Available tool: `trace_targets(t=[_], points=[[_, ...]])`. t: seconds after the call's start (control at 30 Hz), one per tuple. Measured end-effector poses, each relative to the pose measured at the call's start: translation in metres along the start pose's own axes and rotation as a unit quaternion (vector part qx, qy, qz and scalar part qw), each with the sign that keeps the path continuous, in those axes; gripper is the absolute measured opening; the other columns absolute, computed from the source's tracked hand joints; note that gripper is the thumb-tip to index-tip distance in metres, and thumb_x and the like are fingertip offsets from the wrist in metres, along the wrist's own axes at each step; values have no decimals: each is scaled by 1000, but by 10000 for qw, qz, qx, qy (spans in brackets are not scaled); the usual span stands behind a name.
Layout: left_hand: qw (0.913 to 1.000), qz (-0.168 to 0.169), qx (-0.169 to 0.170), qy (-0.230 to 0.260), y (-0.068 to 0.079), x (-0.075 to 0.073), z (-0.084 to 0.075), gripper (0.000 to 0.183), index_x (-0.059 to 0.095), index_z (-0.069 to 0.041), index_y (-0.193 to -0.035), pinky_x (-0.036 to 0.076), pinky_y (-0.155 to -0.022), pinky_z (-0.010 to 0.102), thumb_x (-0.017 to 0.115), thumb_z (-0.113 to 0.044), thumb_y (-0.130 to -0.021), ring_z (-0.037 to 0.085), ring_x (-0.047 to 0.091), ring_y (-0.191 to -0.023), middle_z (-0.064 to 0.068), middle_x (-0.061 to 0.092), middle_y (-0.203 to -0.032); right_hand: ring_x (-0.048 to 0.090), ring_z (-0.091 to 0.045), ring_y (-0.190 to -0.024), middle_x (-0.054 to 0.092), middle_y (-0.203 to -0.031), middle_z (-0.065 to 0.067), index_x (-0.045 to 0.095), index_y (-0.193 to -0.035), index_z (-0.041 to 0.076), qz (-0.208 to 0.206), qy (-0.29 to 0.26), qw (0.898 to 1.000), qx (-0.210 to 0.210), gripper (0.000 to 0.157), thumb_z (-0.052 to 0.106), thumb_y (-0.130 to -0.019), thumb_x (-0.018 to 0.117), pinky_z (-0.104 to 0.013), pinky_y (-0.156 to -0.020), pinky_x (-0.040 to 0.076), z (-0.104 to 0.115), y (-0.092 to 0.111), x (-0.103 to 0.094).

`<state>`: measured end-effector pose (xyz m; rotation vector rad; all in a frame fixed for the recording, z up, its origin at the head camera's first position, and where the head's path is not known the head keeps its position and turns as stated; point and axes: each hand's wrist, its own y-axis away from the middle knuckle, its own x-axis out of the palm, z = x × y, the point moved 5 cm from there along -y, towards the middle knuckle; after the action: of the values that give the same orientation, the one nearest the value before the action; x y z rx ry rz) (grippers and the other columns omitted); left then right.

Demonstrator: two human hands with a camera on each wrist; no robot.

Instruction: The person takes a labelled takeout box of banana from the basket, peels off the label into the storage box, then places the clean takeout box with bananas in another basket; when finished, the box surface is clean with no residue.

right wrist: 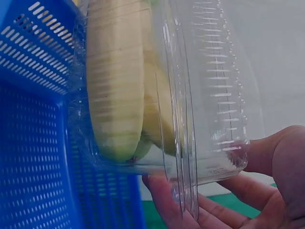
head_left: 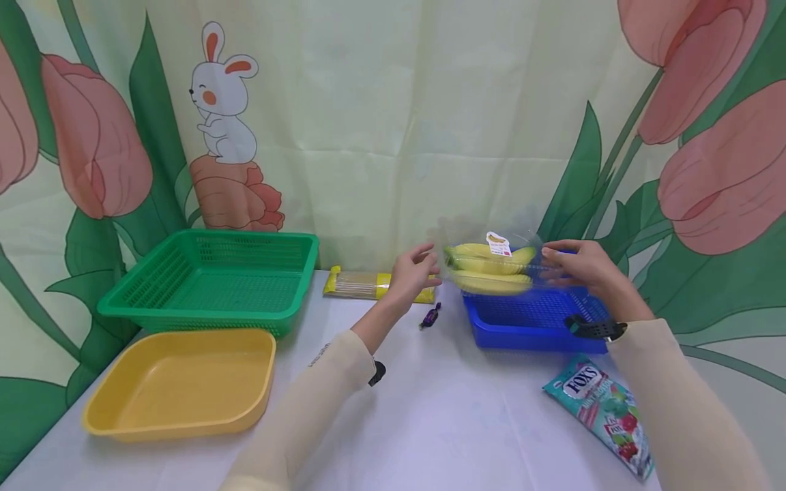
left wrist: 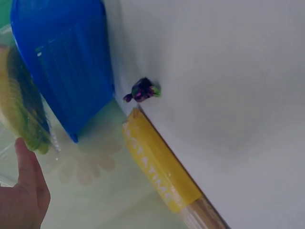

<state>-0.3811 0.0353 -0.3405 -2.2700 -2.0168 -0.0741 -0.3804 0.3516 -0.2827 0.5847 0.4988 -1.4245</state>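
Note:
A clear plastic clamshell box of bananas [head_left: 491, 269] is held up over the blue basket [head_left: 534, 337], with a label on its lid. My right hand [head_left: 580, 266] grips the box's right end; in the right wrist view the thumb and fingers [right wrist: 167, 195] are around its edge. My left hand [head_left: 411, 276] is at the box's left end, its fingers extended. Whether those fingers touch the plastic, I cannot tell. In the left wrist view, a fingertip [left wrist: 21, 145] is beside the box. A purple wrapped candy [head_left: 430, 316] lies on the table below my left hand.
A long yellow-ended packet [head_left: 359, 285] lies along the back of the table. At the left are a green basket [head_left: 209, 317] and a yellow tray [head_left: 178, 431]. A teal FOX'S candy bag [head_left: 604, 412] lies beneath my right forearm. A printed curtain hangs behind.

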Motion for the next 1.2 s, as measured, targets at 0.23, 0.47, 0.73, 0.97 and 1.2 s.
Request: trace_targets(t=[0.23,0.47,0.73,0.97,1.2], points=[[9995,6,63,-306,8,-14,-7,44,58,-15,-153,65,-94,36,56,-22,-110,34,64,-133,13,59,-155,81,-14,-98,50,-153,-37,38,-160,-6,26,-29,9999,-125,66,38,-112,49,-31,-83,67,16,0,14],[9989,-43,-3,-472,22,-31,-13,44,59,-14,-152,65,-92,33,56,-25,-110,31,62,-134,11,59,-156,80,-12,-100,50,-155,-35,35,-163,0,54,-247,9996,-89,68,41,-111,51,-28,-83,66,25,1,27],[9983,-54,-178,-558,36,-53,-19,46,55,-13,-155,65,-94,34,54,-28,-111,32,57,-136,12,52,-161,73,-32,-124,54,-155,-31,41,-162,3,100,-224,9997,-76,72,50,-109,53,-32,-90,66,40,9,44],[9964,-168,-305,-770,51,-77,-30,47,55,-14,-155,65,-94,34,54,-32,-111,29,55,-137,8,51,-161,74,-30,-123,56,-154,-27,46,-160,7,47,-576,9980,-245,69,51,-107,56,-30,-90,65,50,20,67],[9931,-338,-253,-1092,71,-100,-34,51,49,-15,-159,63,-98,40,52,-33,-111,29,53,-144,10,50,-163,71,-36,-126,56,-154,-28,46,-159,6,166,-924,9945,-457,68,46,-106,62,-32,-91,65,61,31,93]])
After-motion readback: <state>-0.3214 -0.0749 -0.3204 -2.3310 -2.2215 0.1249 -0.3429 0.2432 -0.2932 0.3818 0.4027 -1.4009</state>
